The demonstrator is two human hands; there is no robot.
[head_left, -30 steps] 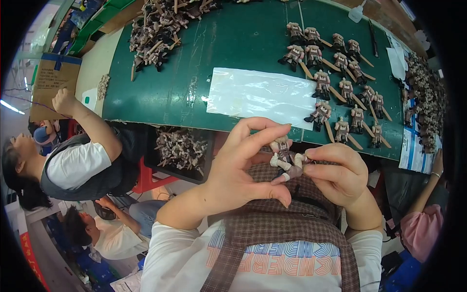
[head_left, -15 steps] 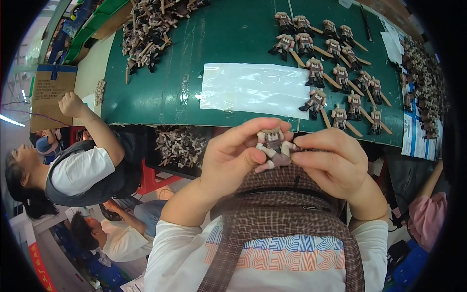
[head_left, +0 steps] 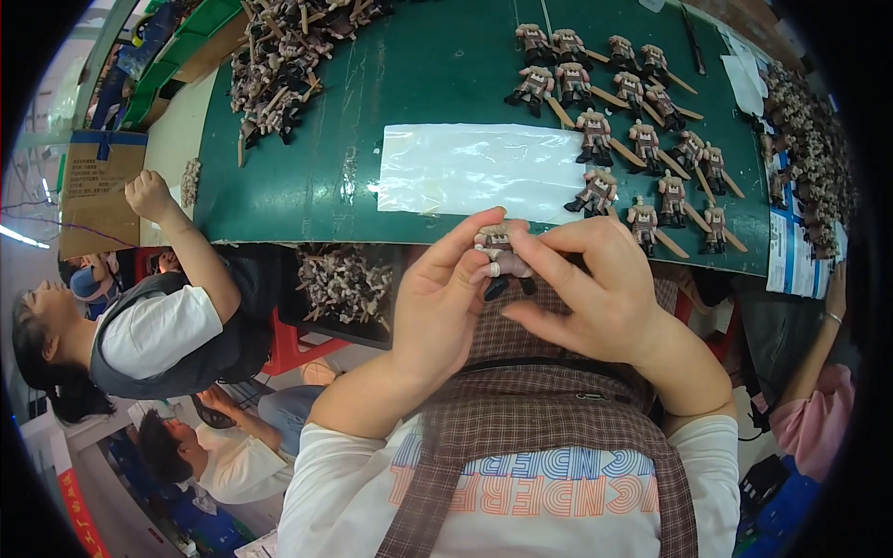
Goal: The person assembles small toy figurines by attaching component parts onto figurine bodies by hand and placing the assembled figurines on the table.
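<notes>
A small toy figure of grey, cream and black parts (head_left: 505,262) is held up just nearer the wearer than the glossy white plastic sheet (head_left: 479,172), which lies on the green tabletop (head_left: 312,191). The left hand (head_left: 433,302) pinches the figure between thumb and fingers. The right hand (head_left: 600,293) is partly spread: its forefinger touches the figure's upper end, while its thumb stands clear below.

Since the figure is over the brown plaid apron (head_left: 558,395) and not over the sheet, it could probably drop to the lap or floor if the left pinch slackened. Pressing hard with the right forefinger could also twist it or bend a limb (how firmly its parts are joined, I cannot tell).

To the sheet's lower left, below the tabletop's edge, a black tray (head_left: 312,321) holds a jumbled heap of similar figures with tan strips (head_left: 344,284). Farther left of the sheet are a brown cardboard box with blue tape (head_left: 102,181) and, above it, a long green bin (head_left: 177,70); I cannot tell their contents. Rows of brown-and-black figures (head_left: 644,141) are set out right of the sheet.
</notes>
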